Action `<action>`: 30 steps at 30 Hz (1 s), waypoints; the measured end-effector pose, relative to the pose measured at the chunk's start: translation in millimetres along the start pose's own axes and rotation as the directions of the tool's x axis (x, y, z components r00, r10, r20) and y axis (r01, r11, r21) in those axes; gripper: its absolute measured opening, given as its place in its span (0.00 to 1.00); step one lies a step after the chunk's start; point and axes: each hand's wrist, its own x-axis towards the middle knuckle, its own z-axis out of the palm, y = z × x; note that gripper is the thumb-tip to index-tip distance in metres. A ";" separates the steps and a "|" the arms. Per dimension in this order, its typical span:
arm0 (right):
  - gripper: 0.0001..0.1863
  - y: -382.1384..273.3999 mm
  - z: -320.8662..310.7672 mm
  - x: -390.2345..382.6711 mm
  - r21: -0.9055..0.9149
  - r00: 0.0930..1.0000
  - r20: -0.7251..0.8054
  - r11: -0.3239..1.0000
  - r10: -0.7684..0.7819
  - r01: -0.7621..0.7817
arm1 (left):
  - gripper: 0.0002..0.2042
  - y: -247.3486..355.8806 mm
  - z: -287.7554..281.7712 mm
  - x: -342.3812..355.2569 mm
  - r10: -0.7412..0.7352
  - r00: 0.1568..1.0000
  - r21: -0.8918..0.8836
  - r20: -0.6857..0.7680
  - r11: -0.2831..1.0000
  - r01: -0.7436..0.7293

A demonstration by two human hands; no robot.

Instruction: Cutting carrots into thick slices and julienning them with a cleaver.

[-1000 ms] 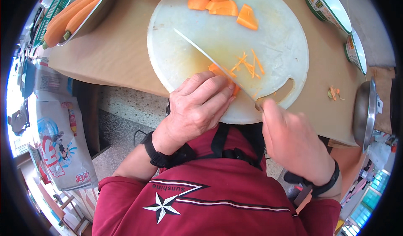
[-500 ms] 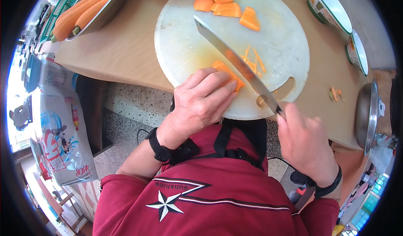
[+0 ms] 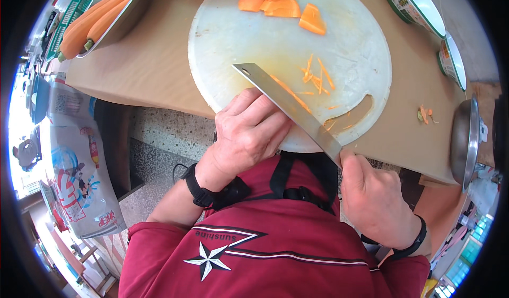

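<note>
My right hand (image 3: 376,200) is closed round the handle of a kitchen knife (image 3: 289,104), whose broad blade slants up and left over the near part of a round white cutting board (image 3: 217,43). Against the near side of the blade, my left hand (image 3: 249,133) has its fingers bent and pressed down on a carrot piece, which the hand and blade almost wholly hide. A thin carrot strip (image 3: 291,94) shows along the blade's far side. Beyond it lie several carrot shreds (image 3: 319,78). Thick carrot chunks (image 3: 281,8) are grouped at the board's far side, one (image 3: 313,19) slightly apart.
Whole carrots (image 3: 103,19) fill a metal bowl (image 3: 139,11) at the far left. Two green-rimmed bowls (image 3: 416,6) and a metal basin (image 3: 462,144) line the table's right side. Carrot scraps (image 3: 424,114) lie on the brown tabletop (image 3: 154,70). A printed bag (image 3: 79,176) stands lower left.
My right hand has come down and left, bringing the knife nearer to me with its blade tilted flatter. The carrot piece under my left fingers has gone from sight behind the blade.
</note>
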 end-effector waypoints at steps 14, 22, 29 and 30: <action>0.06 15.0 -2.4 78.3 0.314 0.991 0.055 0.940 0.123 -0.134 | 0.10 -3.1 5.0 -1.0 0.036 0.997 -0.014 -0.072 0.999 -0.037; 0.04 11.4 -15.0 26.3 0.322 0.988 0.058 0.934 0.143 -0.154 | 0.11 0.3 3.2 -2.2 -0.011 0.999 -0.023 -0.037 1.000 0.010; 0.07 12.3 -6.1 2.8 0.194 0.998 0.026 0.979 0.063 -0.067 | 0.10 -1.0 1.6 -0.2 0.036 0.998 0.007 -0.057 0.999 -0.036; 0.08 13.6 -3.3 1.4 0.196 0.999 -0.005 0.980 0.035 -0.033 | 0.10 -0.5 0.7 0.3 0.036 0.998 0.004 -0.053 0.999 -0.036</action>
